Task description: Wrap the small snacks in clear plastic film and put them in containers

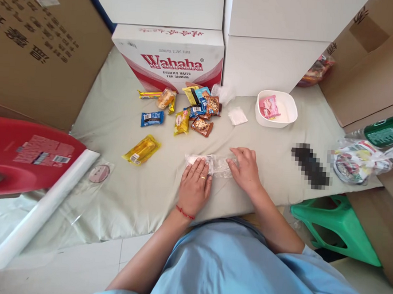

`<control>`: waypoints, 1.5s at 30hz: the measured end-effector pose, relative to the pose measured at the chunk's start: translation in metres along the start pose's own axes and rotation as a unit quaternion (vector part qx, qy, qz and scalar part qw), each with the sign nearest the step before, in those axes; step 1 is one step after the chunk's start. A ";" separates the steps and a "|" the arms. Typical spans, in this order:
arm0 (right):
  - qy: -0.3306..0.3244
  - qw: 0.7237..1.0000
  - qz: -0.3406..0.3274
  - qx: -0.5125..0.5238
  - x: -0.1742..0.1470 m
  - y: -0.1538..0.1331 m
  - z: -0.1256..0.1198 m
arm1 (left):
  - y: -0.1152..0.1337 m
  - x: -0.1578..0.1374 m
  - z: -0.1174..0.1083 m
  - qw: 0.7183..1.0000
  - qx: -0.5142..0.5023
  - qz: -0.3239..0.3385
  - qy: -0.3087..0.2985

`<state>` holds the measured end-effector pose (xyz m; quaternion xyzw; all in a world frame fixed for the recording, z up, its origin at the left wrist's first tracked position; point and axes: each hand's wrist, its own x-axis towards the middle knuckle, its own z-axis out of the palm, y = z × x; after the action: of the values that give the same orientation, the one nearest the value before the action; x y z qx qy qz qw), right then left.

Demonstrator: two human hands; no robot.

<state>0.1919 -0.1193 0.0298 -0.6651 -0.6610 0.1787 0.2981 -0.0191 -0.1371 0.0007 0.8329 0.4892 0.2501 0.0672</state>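
Note:
A clear plastic bag (221, 166) lies flat on the cloth-covered surface, with something white and some print at its left end. My left hand (196, 182) rests palm down over that end, fingers stretched out, and covers part of it. At the bag's right end is my right hand (246, 170), thumb and fingers apart, the fingertips at the plastic edge. Beyond the hands lies a small white packet (237, 116). Wrapped snacks are heaped behind, among them a yellow packet (182, 122), a brown packet (202, 126) and a blue packet (152, 118).
A white tub (276, 120) holds a pink packet (269, 107). A larger yellow packet (141, 150) lies to the left, near a white roll (42, 208) and a red plastic piece (26, 154). Boxes, including a Wahaha carton (174, 70), line the back. A green stool (341, 227) stands below right.

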 end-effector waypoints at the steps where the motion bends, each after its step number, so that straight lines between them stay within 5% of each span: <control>1: 0.003 0.999 0.011 -0.041 -0.001 0.002 0.002 | 0.000 -0.001 0.000 1.000 0.005 0.002 0.000; 5: -0.043 0.998 0.006 -0.054 -0.005 0.006 0.008 | -0.001 -0.003 0.000 1.000 0.000 -0.002 0.000; 12: -0.104 0.977 0.030 0.184 0.026 -0.036 0.009 | 0.001 -0.010 0.002 1.000 -0.007 -0.020 0.014; 17: -0.169 0.983 -0.037 0.066 0.054 -0.086 0.043 | 0.001 -0.009 0.001 0.994 0.013 -0.104 0.010; 20: -0.193 0.981 -0.031 0.011 0.062 -0.098 0.054 | -0.007 -0.011 -0.007 0.996 -0.045 -0.075 0.013; 24: -0.218 0.972 -0.050 -0.071 0.060 -0.103 0.054 | -0.020 -0.025 -0.031 0.984 -0.151 -0.023 0.090; 31: -0.178 0.950 -0.168 -0.193 0.021 -0.112 0.068 | -0.024 -0.040 -0.051 0.966 -0.163 -0.095 0.176; 35: -0.155 0.952 -0.158 -0.210 0.016 -0.111 0.064 | -0.021 -0.035 -0.050 0.961 -0.169 -0.107 0.192; 38: -0.124 0.971 -0.139 -0.152 0.022 -0.101 0.043 | -0.019 -0.031 -0.049 0.956 -0.184 -0.121 0.193; 41: -0.078 0.992 -0.099 0.016 0.026 -0.080 0.017 | -0.018 -0.025 -0.047 0.945 -0.230 -0.150 0.178; 45: -0.120 0.966 -0.012 0.230 0.022 -0.046 -0.006 | -0.015 -0.006 -0.037 0.923 -0.325 -0.166 0.124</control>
<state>0.1620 -0.1010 0.0670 -0.5446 -0.6409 0.4010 0.3632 -0.0513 -0.1399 0.0255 0.6339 0.5170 0.4823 0.3136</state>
